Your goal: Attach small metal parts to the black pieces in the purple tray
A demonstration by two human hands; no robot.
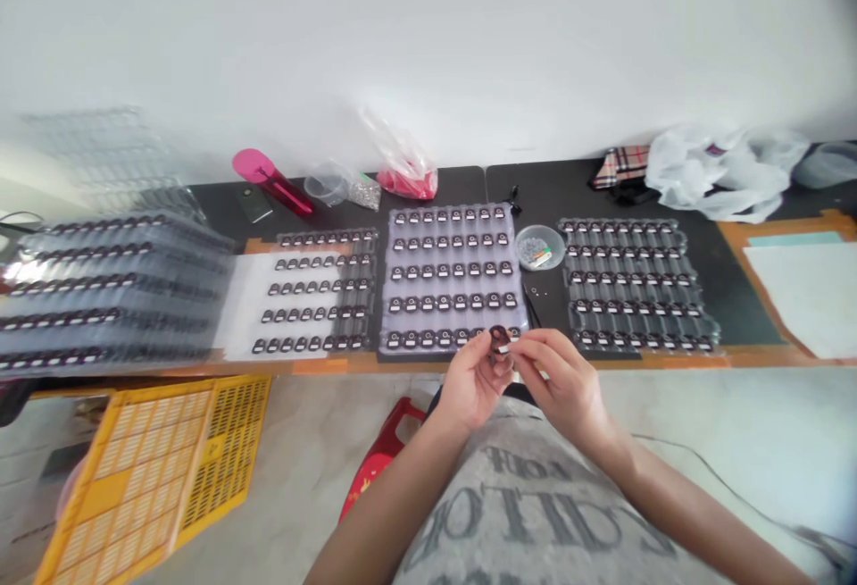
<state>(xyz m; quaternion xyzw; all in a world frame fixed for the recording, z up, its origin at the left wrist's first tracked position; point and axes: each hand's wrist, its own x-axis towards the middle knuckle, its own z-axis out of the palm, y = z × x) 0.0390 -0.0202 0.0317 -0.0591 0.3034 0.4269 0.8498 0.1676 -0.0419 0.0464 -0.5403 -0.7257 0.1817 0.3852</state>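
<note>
In front of the table's edge, my left hand (477,380) is closed on a small dark round part (499,337) with a white label, gripping it between thumb and fingers. My right hand (561,378) meets it from the other side. Its thumb and forefinger are pinched together at the part's edge by the label; whatever lies between those fingertips is too small to make out. Just beyond both hands lies a pale plastic tray (432,286) with rows of similar dark parts. My hands cover some of its front row.
A clear bowl (539,248) of small pieces stands right of the pale tray. Further filled trays flank it: a clear tray (633,286) right, a tray (354,295) left, a tall tray stack (174,290) far left. A yellow crate (153,469) and red stool (385,442) are below.
</note>
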